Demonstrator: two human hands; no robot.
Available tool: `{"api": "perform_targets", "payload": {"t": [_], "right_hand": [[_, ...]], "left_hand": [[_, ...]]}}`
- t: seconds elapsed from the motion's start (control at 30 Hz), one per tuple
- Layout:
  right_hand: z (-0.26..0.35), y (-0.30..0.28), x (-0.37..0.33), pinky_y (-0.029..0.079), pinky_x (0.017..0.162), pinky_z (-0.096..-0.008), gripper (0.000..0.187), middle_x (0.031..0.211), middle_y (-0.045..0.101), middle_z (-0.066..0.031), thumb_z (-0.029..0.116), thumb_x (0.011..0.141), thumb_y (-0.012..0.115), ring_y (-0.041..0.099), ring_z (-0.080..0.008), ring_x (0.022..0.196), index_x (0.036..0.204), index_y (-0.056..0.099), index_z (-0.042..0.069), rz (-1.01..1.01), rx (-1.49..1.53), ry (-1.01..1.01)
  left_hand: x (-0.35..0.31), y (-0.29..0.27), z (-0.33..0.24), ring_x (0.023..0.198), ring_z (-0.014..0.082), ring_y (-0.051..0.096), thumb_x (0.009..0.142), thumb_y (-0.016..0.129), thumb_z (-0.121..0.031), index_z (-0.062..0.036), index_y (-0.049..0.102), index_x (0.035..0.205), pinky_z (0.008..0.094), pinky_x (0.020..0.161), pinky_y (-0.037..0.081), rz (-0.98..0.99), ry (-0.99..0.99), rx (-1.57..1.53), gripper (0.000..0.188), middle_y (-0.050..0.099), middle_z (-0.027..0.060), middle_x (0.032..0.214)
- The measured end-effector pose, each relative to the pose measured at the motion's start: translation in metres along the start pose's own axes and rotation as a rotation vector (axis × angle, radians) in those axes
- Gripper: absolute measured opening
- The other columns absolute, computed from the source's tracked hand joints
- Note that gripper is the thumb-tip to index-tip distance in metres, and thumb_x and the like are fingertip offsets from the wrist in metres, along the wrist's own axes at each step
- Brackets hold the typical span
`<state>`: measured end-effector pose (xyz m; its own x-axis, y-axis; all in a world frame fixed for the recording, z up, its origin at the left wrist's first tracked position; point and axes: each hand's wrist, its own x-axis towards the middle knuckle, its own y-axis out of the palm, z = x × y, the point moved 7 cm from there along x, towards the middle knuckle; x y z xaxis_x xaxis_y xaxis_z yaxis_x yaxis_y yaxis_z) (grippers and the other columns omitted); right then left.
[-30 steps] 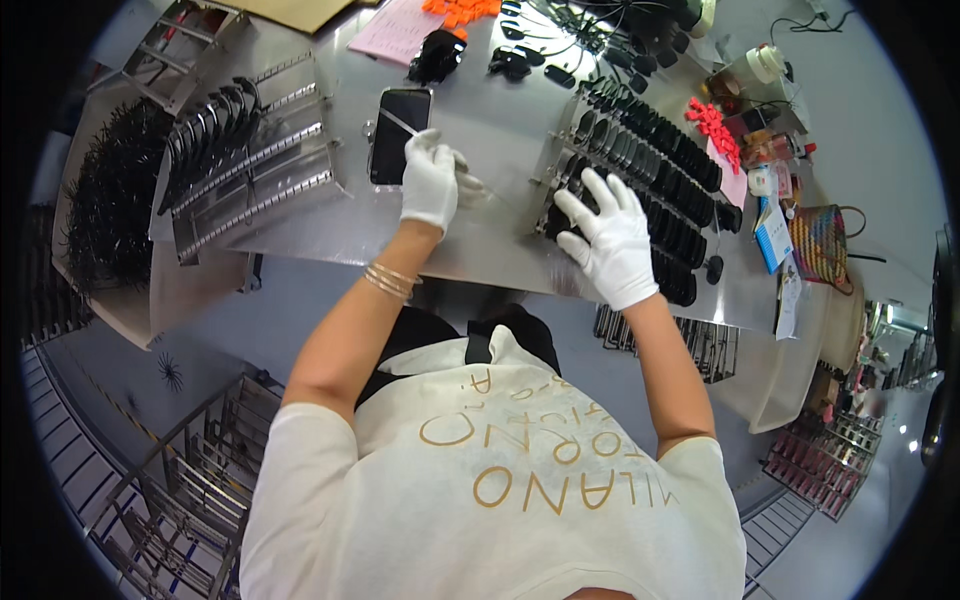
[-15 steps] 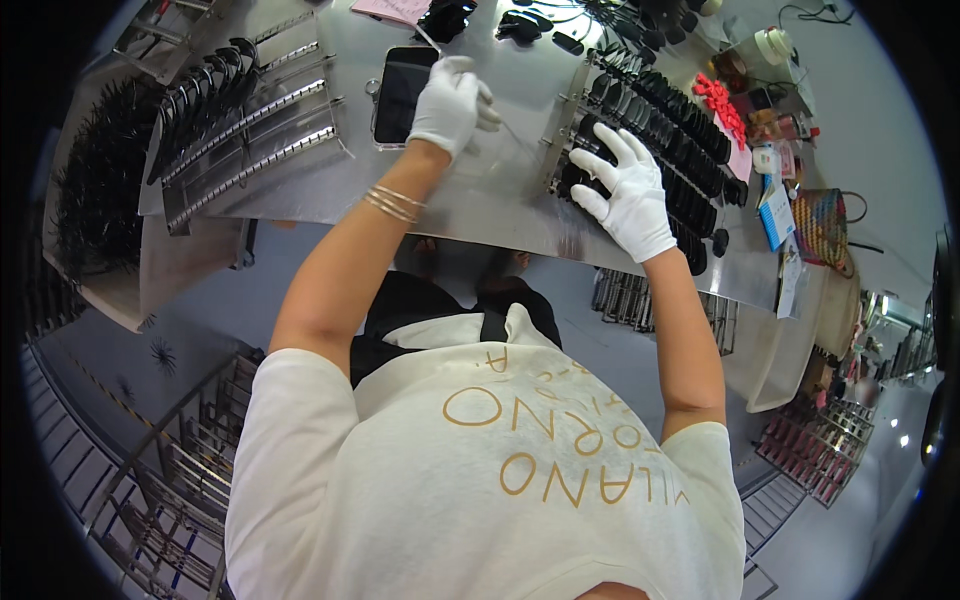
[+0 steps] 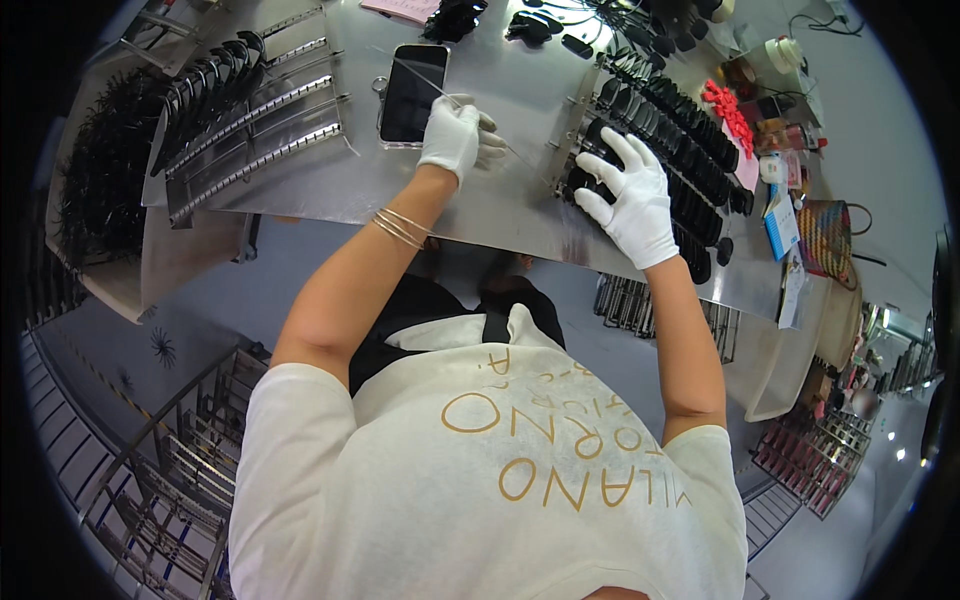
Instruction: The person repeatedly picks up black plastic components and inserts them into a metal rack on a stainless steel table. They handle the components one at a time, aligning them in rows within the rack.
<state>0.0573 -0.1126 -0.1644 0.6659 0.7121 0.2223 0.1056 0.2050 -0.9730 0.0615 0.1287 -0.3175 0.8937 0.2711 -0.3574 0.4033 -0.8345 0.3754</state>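
Both my hands wear white gloves over a steel table (image 3: 500, 215). My left hand (image 3: 455, 135) is closed on a thin metal rod (image 3: 425, 80) that runs diagonally across the table, from beside a black phone (image 3: 412, 92) toward my right hand. My right hand (image 3: 628, 195) lies with fingers spread on a rack of small black parts (image 3: 660, 150) lined up on rods. Thin bangles sit on my left wrist.
A second rack of metal rods (image 3: 255, 130), partly loaded with black parts, lies at the left. A heap of black parts (image 3: 100, 180) fills a tray at far left. Red pieces (image 3: 725, 110), a small box and a woven bag (image 3: 825, 240) sit at the right. Wire racks stand below.
My left hand has moved away from me along the table with the thin rod, and sits beside the phone. My right hand has stayed on the right rack.
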Motion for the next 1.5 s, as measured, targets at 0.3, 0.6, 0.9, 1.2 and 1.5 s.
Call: {"api": "perform_targets", "payload": {"t": [0.3,0.6,0.9,1.2,1.5], "right_hand": [[-0.002,0.003,-0.003,0.043,0.112,-0.053,0.044,0.148,0.06,-0.0109,0.049,0.084,0.079,0.051,-0.0408,0.136,0.121,0.076,0.024,-0.01,-0.012,-0.001],[0.002,0.003,-0.004,0.041,0.116,-0.0538,0.062,0.149,0.058,-0.013,0.055,0.079,0.082,0.049,-0.0435,0.139,0.13,0.072,0.022,0.028,-0.012,0.007],[-0.064,-0.033,-0.098,0.043,0.113,-0.0539,0.063,0.15,0.056,-0.0175,0.044,0.086,0.075,0.053,-0.0441,0.133,0.142,0.063,0.017,0.011,-0.112,-0.041],[-0.081,-0.032,-0.096,0.048,0.109,-0.0517,0.047,0.142,0.063,-0.014,0.039,0.087,0.074,0.058,-0.041,0.128,0.129,0.071,0.019,0.002,-0.054,-0.079],[-0.152,-0.028,-0.105,0.053,0.104,-0.0429,0.037,0.134,0.069,-0.0161,0.023,0.101,0.066,0.067,-0.0345,0.119,0.135,0.067,0.007,-0.003,0.246,0.219]], "left_hand": [[-0.013,0.033,-0.006,0.064,0.0226,0.071,0.109,0.048,-0.014,0.0001,0.039,0.144,0.0374,0.044,0.058,0.046,-0.082,0.114,0.039,0.066,0.0144,0.097],[-0.069,0.06,0.061,0.064,0.016,0.066,0.106,0.066,-0.034,-0.0049,0.059,0.108,0.03,0.058,0.055,0.103,-0.086,0.478,0.029,0.07,0.0104,0.084],[-0.066,0.042,0.043,0.044,0.0183,0.058,0.109,0.043,-0.063,-0.005,0.063,0.09,0.028,0.039,0.043,0.291,-0.275,0.634,0.064,0.068,0.0111,0.07],[-0.078,0.065,0.06,0.04,0.0113,0.048,0.107,0.053,-0.061,-0.01,0.062,0.086,0.0273,0.036,0.038,0.293,-0.282,0.665,0.055,0.064,0.0043,0.065],[-0.078,0.066,0.051,0.045,0.0099,0.053,0.111,0.049,-0.052,-0.0051,0.065,0.092,0.0274,0.044,0.039,0.222,-0.175,0.659,0.053,0.063,0.0038,0.063]]}}
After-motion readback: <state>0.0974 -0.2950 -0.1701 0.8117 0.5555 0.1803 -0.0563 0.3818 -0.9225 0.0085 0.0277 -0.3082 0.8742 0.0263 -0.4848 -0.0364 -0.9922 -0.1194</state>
